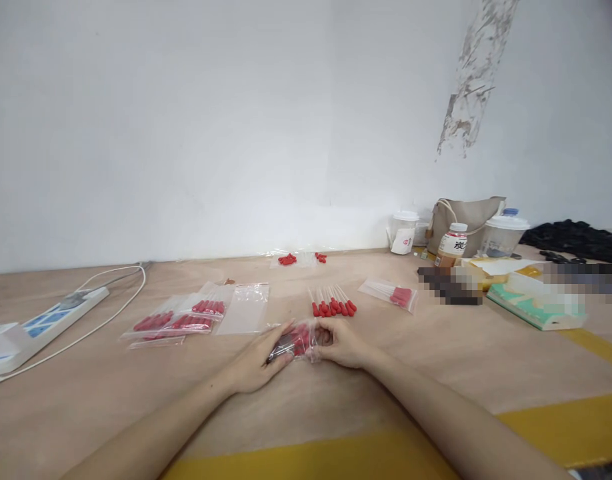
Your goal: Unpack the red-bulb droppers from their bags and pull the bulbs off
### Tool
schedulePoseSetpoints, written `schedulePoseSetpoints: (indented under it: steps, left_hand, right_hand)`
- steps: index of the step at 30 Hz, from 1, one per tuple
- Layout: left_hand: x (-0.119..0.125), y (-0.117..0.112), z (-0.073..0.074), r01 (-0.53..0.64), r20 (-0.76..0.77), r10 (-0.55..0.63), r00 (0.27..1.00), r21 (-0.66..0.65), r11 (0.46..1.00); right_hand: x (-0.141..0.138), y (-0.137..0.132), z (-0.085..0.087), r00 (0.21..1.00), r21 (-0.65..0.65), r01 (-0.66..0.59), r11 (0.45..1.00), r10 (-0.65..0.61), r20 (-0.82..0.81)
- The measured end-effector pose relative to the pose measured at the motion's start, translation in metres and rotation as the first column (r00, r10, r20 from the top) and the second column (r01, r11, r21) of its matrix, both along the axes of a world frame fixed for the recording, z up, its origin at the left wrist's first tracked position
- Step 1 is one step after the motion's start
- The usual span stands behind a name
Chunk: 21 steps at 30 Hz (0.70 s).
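Both my hands meet at the middle of the wooden table (pixel 436 360) on a small clear plastic bag (pixel 300 341) with red-tipped droppers inside. My left hand (pixel 259 357) lies over the bag's left end, fingers closed on it. My right hand (pixel 342 342) pinches the bag's right end with curled fingers. Just beyond the hands lies a loose row of red-bulb droppers (pixel 333 303). An empty clear zip bag (pixel 245 307) rests flat to the left of them.
Filled bags of droppers (pixel 179 319) are piled at left, another (pixel 393 295) at right. A white power strip (pixel 41 327) with cable sits far left. Cups, a bottle (pixel 451 245), a tan bag (pixel 469 223), a green book (pixel 536 308) and black cloth crowd the back right. Loose red bulbs (pixel 287 259) lie by the wall.
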<state>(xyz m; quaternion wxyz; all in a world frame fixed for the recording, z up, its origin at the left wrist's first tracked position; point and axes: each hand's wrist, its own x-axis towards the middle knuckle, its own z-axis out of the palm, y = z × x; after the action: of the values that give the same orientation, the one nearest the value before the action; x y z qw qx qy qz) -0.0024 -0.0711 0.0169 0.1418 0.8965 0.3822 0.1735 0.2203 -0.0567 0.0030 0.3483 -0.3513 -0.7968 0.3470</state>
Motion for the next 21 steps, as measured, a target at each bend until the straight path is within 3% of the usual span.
schedulePoseSetpoints:
  steps: [5, 13, 17, 21]
  left_hand:
    - [-0.001, 0.001, -0.002, 0.010, 0.024, -0.011, 1.000, 0.029, 1.000]
    - [0.001, -0.001, 0.004, 0.050, 0.009, -0.050, 0.999, 0.036, 0.998]
    - [-0.003, 0.000, 0.002, 0.058, -0.013, -0.058, 0.998, 0.050, 0.997]
    - [-0.004, 0.000, 0.002, 0.057, -0.034, -0.055, 0.998, 0.038, 0.998]
  right_hand:
    - [-0.004, 0.001, -0.001, 0.990, 0.029, 0.135, 0.990, -0.136, 0.038]
    - [-0.006, 0.000, 0.000, 0.997, 0.057, 0.082, 0.995, -0.082, 0.001]
    - [0.003, 0.009, -0.001, 0.995, -0.133, 0.049, 0.990, -0.060, -0.083]
    - [0.015, 0.015, 0.004, 0.988, -0.455, -0.002, 0.891, -0.068, -0.137]
